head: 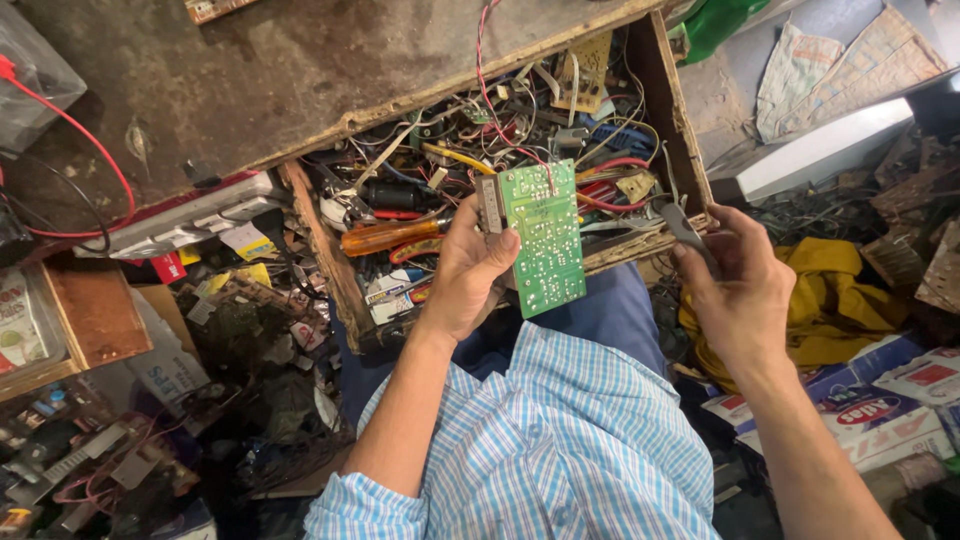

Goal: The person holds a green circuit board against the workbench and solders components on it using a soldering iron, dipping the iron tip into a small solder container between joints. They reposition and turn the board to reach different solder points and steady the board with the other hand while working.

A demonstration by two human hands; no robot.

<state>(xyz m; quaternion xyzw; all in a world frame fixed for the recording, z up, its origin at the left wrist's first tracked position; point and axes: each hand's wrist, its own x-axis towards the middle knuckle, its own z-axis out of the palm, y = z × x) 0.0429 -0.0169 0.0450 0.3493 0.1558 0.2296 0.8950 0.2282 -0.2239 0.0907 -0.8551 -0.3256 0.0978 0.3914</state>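
Nearest to us is our own checked blue shirt [560, 440], with both forearms reaching out over our lap. Our left hand [465, 275] is closed around the long edge of a green board [545, 235], thumb across its face and fingers behind, so the solder side tilts up toward our eyes; held that way, the joints can be read. A twisted red-and-white wire [487, 90] runs from the board's top corner up past the desk edge, so the board hangs tethered just above the drawer rather than lying free.

Our right hand [735, 275] is pinched shut on a small dark tool [685, 228], its tip pointing toward the board but apart from it; we cannot tell what kind of tool it is.

Just beyond the hands sits the open wooden drawer [675, 120], pulled out over our knees and crammed with loose wires and parts. An orange-handled screwdriver [390, 237] lies along its near left side, within easy reach of the left hand.

Farther off is the worn desk [300, 70], with a white power strip [190, 215] at its edge and a red cable [95, 140] looping over it. A yellow cloth [835, 300] lies crumpled to our right.
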